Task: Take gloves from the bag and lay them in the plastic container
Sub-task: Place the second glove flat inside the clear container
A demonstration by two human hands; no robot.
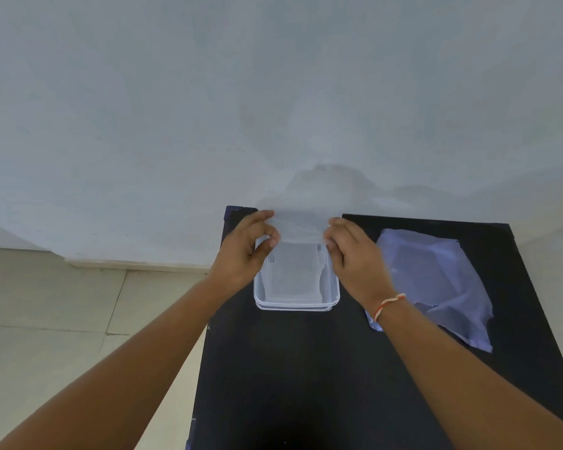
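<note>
A clear rectangular plastic container (335,295) stands on the black table, near its far edge. Both hands hold one thin, see-through glove (301,227) stretched between them just above the container. My left hand (247,251) pinches the glove's left edge and my right hand (351,254) pinches its right edge. The glove hangs down into the container, and its upper part blurs into the pale wall behind. A pale crumpled plastic bag (436,284) lies flat on the table to the right of my right hand.
The black table (306,368) stands against a white wall (273,92). Its left edge drops to a beige tiled floor (62,303). A red and white thread band (387,305) circles my right wrist.
</note>
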